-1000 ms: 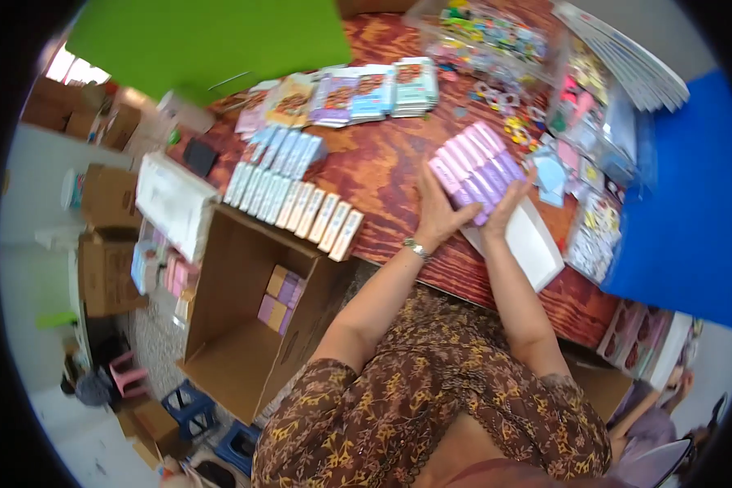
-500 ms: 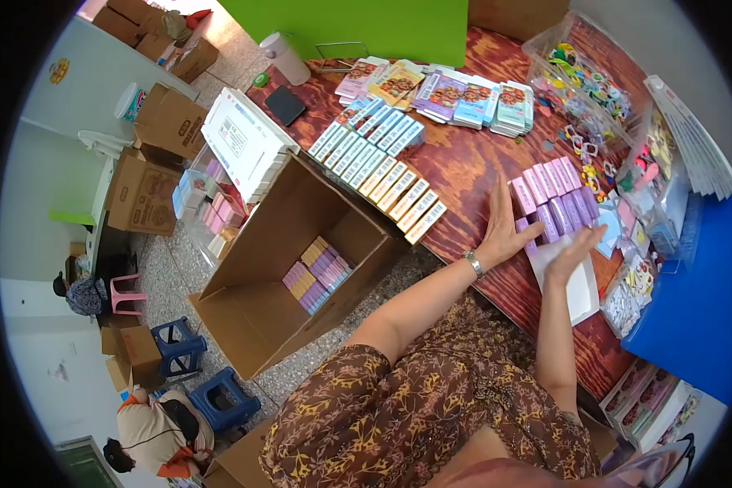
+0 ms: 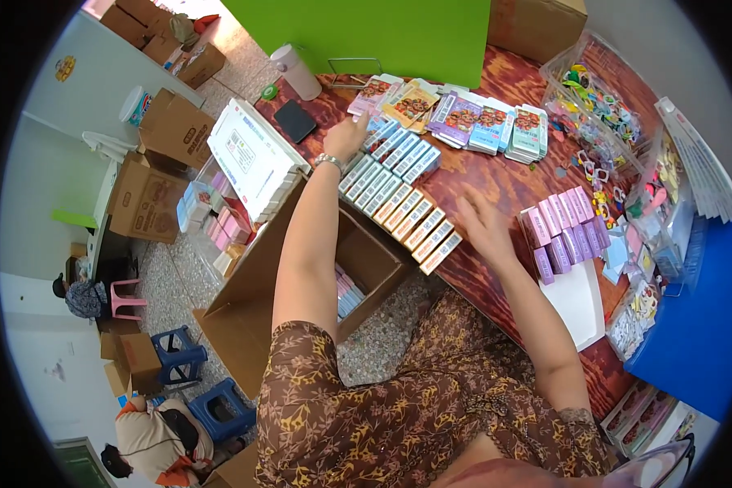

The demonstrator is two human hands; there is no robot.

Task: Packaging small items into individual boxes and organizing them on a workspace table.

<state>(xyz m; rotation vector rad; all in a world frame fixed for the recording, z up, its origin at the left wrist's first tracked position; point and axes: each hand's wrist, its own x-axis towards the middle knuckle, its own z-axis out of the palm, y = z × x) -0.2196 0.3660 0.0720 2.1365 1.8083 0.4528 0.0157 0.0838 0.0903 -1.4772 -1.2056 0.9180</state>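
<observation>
My left hand [image 3: 346, 140] reaches to the far left end of a block of small boxes, its fingers extended at the blue boxes [image 3: 400, 148]. Teal-green boxes [image 3: 364, 180] and orange boxes [image 3: 416, 228] continue the block toward me, standing in tight rows with edges up. Over the table right of the orange boxes, my right hand [image 3: 481, 224] is open, fingers stretched out, holding nothing. Farther right, two rows of pink boxes [image 3: 559, 213] and purple boxes [image 3: 576, 249] stand at the end of a white tray [image 3: 576, 309], untouched by either hand.
An open carton [image 3: 374, 248] with small boxes inside stands against the table's left edge. Flat printed packs [image 3: 457, 120] lie at the back before a green panel [image 3: 366, 37]. Clear bins [image 3: 590, 93] of colourful pieces line the right. A bottle [image 3: 296, 71] and black phone [image 3: 294, 120] sit back left.
Both hands have left the pink and purple boxes. My left hand has swung far left to the blue boxes; my right hand has moved left, near the orange ones. The view has shifted slightly.
</observation>
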